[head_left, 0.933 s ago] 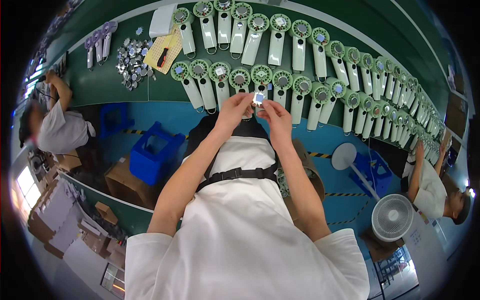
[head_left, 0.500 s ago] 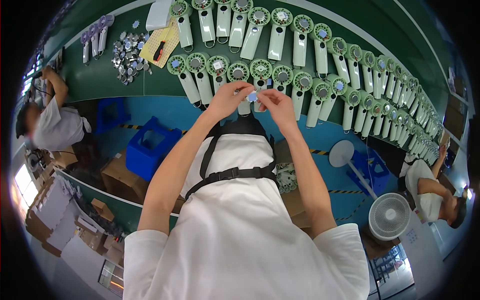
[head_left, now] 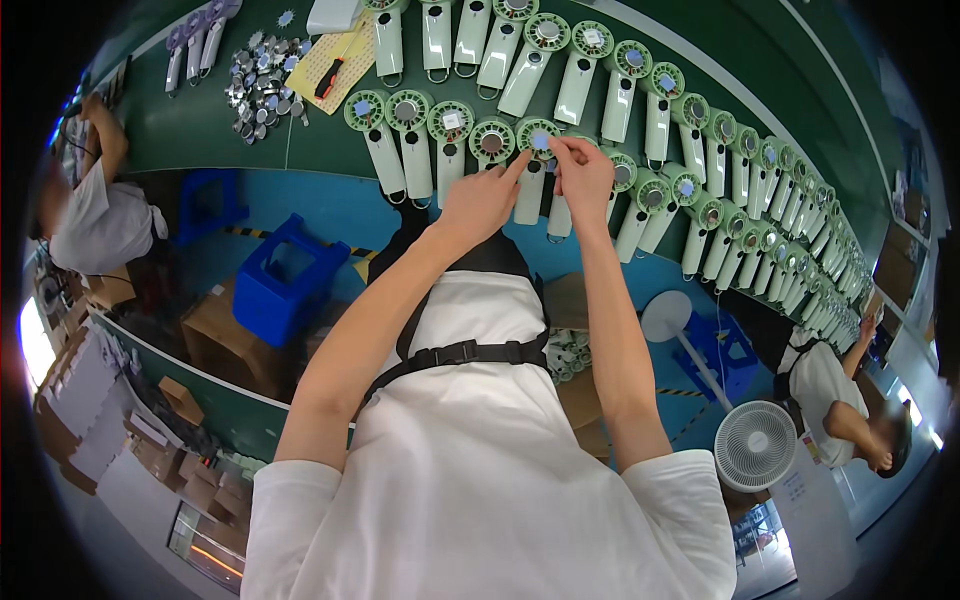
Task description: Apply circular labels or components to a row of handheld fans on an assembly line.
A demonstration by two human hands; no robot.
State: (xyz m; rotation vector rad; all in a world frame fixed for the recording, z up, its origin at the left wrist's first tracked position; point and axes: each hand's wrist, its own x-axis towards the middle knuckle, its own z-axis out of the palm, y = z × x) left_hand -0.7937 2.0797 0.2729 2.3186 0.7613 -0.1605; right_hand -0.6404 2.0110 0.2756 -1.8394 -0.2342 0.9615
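Note:
Two curved rows of pale green handheld fans lie on the green table. At the near row, a small disc cap with a pale blue face (head_left: pixel 540 140) sits at the hub of one opened fan (head_left: pixel 528 203). My left hand (head_left: pixel 480 207) stretches its index finger to the lower left rim of that fan's head, its other fingers curled. My right hand (head_left: pixel 587 180) is at the head's right side, thumb and index pinched close to the cap; anything between them is too small to make out. It partly hides the fan to the right. Neighbouring fan heads show silver, white or blue hubs.
A pile of silver disc caps (head_left: pixel 262 88) lies at the left, beside a yellow sheet (head_left: pixel 322 70) with a screwdriver (head_left: pixel 329 78). Purple fans (head_left: pixel 213 40) lie farther left. Blue stools (head_left: pixel 285 285), a white standing fan (head_left: pixel 756 446) and two co-workers are around me.
Both hands have moved forward from the table's near edge to the fan head. The blue-faced cap, held between my fingers before, is now at the fan's hub. My left index finger has straightened.

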